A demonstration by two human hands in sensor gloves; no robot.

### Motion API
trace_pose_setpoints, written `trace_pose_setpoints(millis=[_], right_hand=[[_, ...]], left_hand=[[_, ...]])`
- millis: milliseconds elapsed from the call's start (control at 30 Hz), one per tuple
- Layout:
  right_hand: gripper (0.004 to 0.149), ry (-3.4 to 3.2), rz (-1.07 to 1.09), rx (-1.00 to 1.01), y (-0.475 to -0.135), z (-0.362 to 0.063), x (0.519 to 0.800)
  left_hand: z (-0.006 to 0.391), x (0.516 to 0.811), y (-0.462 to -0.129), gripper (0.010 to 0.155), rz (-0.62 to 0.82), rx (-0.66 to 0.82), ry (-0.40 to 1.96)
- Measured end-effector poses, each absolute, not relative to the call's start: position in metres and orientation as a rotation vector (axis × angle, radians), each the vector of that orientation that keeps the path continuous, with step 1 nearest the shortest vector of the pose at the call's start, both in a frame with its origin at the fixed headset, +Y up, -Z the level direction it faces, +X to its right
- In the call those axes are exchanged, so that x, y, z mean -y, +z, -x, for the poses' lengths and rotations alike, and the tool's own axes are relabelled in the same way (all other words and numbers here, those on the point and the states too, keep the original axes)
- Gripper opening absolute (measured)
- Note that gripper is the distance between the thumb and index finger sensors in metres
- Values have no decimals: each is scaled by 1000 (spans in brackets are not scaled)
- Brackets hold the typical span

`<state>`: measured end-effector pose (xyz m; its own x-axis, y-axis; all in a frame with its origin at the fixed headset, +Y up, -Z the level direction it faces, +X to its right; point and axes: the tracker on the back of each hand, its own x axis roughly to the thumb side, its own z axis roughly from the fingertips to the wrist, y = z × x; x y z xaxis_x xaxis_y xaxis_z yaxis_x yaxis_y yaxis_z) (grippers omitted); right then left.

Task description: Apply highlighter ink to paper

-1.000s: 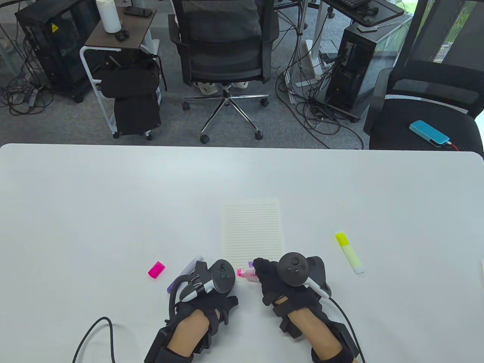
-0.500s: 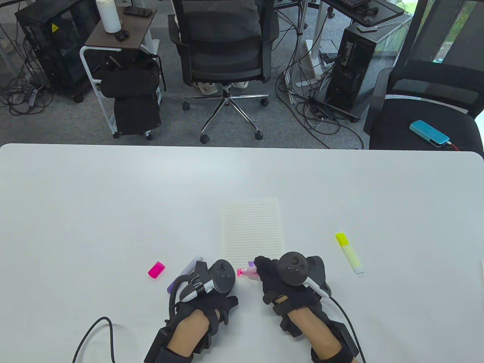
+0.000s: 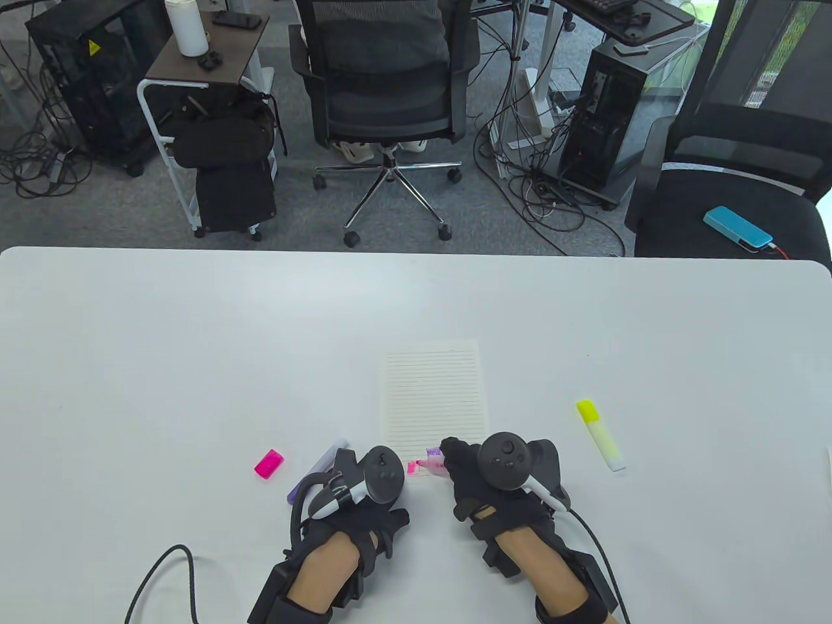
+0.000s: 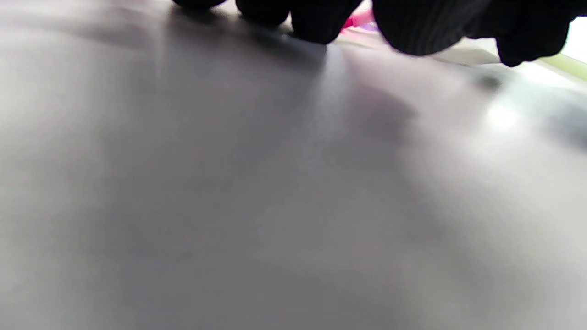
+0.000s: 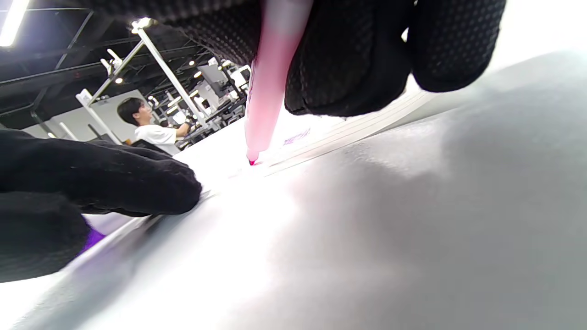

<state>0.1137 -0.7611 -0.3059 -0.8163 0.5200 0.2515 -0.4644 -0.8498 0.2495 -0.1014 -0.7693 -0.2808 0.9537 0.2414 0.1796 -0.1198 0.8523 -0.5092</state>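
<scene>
A lined sheet of paper (image 3: 434,396) lies on the white table (image 3: 195,364). My right hand (image 3: 465,471) grips a pink highlighter (image 3: 430,464) with its tip down on the paper's near edge; in the right wrist view the highlighter (image 5: 270,91) points down and its tip touches the sheet (image 5: 330,133). A small purple mark (image 3: 431,451) and a pink mark (image 3: 412,467) show near the paper's bottom edge. My left hand (image 3: 364,484) rests on the table at the paper's near left corner; its fingers (image 5: 101,178) press flat beside the sheet.
A pink cap (image 3: 269,464) lies left of my left hand. A purple highlighter (image 3: 318,469) lies partly under my left hand. A yellow highlighter (image 3: 600,434) lies to the right of the paper. Office chairs and computers stand beyond the table's far edge.
My right hand has shifted slightly to the right with the pink highlighter along the paper's bottom edge. My left hand has stayed still.
</scene>
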Motion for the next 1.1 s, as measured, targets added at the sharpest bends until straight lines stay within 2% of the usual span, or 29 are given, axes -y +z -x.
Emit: trace_pose_setpoints(millis=[67, 267, 500, 667, 867, 1100], right_hand=[[41, 2548, -442, -297, -305, -113, 760], [41, 2601, -407, -207, -306, -114, 762], [41, 2553, -424, -319, -306, -115, 760], [41, 2601, -390, -225, -308, -116, 763], [41, 2554, -417, -327, -307, -117, 761], [41, 2602, -396, -250, -308, -117, 763]], left_hand=[[101, 769, -281, 69, 518, 242, 192], [101, 769, -281, 69, 518, 242, 191], [102, 769, -280, 69, 518, 242, 193], [102, 768, -280, 69, 518, 242, 191], [101, 768, -280, 69, 519, 242, 193], [101, 768, -281, 69, 519, 242, 193]])
